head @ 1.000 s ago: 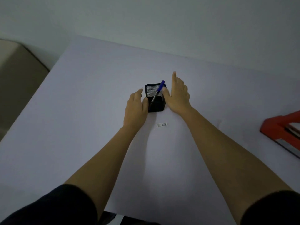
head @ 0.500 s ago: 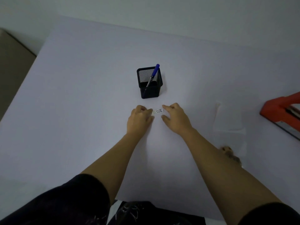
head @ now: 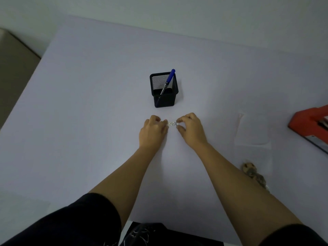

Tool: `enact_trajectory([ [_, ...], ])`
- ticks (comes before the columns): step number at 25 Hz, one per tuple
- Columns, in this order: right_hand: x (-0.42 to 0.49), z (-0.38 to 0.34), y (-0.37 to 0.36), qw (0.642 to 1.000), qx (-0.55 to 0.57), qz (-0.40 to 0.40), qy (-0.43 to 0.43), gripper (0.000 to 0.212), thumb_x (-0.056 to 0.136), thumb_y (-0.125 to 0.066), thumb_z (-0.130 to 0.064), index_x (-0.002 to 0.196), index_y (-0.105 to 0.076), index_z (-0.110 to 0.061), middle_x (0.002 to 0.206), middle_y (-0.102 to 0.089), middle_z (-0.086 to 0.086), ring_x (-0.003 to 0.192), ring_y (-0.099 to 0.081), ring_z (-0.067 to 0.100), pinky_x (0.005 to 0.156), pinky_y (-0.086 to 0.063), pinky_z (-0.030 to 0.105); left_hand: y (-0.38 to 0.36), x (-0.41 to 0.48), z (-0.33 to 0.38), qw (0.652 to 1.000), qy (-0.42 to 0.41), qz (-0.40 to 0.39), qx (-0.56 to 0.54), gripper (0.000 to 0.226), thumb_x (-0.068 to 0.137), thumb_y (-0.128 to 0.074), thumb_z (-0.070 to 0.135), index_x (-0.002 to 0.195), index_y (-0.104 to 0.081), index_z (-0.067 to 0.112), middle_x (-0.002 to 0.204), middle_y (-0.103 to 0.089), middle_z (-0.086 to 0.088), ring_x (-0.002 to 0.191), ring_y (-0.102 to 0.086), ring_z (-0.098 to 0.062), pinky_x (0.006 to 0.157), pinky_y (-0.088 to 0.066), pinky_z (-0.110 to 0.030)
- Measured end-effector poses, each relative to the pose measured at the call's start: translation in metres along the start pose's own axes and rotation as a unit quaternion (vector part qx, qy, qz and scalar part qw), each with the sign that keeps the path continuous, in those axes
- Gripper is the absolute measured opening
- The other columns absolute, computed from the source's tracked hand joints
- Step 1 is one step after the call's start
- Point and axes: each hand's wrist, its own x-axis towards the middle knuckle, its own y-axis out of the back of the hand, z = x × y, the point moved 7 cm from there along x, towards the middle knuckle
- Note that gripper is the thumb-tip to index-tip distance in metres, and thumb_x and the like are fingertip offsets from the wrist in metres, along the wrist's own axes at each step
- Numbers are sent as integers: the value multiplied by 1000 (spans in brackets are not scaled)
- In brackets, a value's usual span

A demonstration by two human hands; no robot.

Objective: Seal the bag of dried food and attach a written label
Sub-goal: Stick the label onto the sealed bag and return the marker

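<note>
The label (head: 172, 123) is just on my side of the pen holder (head: 164, 93), low at the table (head: 88, 121); my left hand (head: 153, 129) and right hand (head: 190, 129) each pinch 1 short end with curled fingers. I judge it best to lift evenly, keep it flat (ink side up), and carry it to the clear bag (head: 253, 132) at my right.

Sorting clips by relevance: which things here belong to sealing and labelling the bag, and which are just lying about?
Job: written label, pinched at its ends by left hand and right hand; clear bag with dried food.
Lying about: blue marker standing in black mesh pen holder; red object at the right edge, purpose unclear.
</note>
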Motion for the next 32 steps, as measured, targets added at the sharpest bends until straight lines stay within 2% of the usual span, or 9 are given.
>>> enact_trajectory([
  [3,2,0,0,998,48,3,-28,17,87,-58,-3,101,-67,-6,104,-55,11,84,-54,14,73,-38,13,1,-1,-1,1000,2,-2,-4,27,94,-52,28,115,-65,17,119,-54,-12,103,-52,-30,69,-48,-38],
  [6,4,-1,-1,998,55,8,-41,18,87,-56,-3,101,-66,-8,99,-62,12,87,-60,22,79,-48,29,2,-2,-1,1000,8,-3,-9,28,94,-51,28,116,-65,18,121,-53,-11,105,-52,-30,70,-47,-37],
  [8,4,-2,-1,997,64,13,-47,20,86,-56,-2,103,-65,-8,99,-65,10,87,-60,22,80,-50,30,2,-2,-1,1000,11,-2,-7,28,95,-50,29,116,-64,18,123,-53,-11,107,-51,-30,71,-46,-37],
  [17,1,1,0,961,232,18,-147,26,83,-62,-10,109,-58,-14,87,-60,-2,71,-56,0,57,-40,-1,3,-3,2,999,-21,19,16,26,93,-54,26,113,-66,15,117,-57,-14,99,-55,-33,64,-47,-36],
  [20,3,5,0,956,249,27,-155,27,83,-64,-11,109,-58,-12,86,-64,2,69,-55,-3,55,-39,-2,2,-4,0,1000,-21,5,10,28,93,-53,25,117,-64,16,120,-54,-13,103,-54,-31,68,-47,-36],
  [23,-2,7,2,954,255,27,-158,27,83,-65,-12,109,-59,-12,86,-64,1,70,-56,-2,58,-40,-2,1,-3,-5,997,9,-15,-81,31,91,-55,20,121,-61,16,122,-52,-10,97,-56,-25,79,-50,-36],
  [25,-8,7,2,946,283,21,-156,25,84,-66,-13,108,-60,-13,89,-65,1,76,-61,5,65,-45,4,7,-3,-8,983,48,-2,-179,32,89,-57,16,121,-61,13,117,-55,-9,84,-55,-17,80,-48,-22],
  [28,-23,2,9,911,373,25,-171,14,85,-64,-12,96,-64,-19,97,-69,7,90,-67,20,78,-52,22,26,-9,0,966,58,32,-250,24,90,-57,15,112,-64,11,106,-63,-6,74,-54,-7,67,-41,-2],
  [32,-49,-14,34,855,489,8,-175,12,89,-60,-14,99,-63,-19,99,-71,3,90,-69,13,77,-53,19,47,-24,26,937,45,14,-347,19,91,-58,20,109,-63,18,98,-65,6,81,-60,-3,72,-47,-6],
])
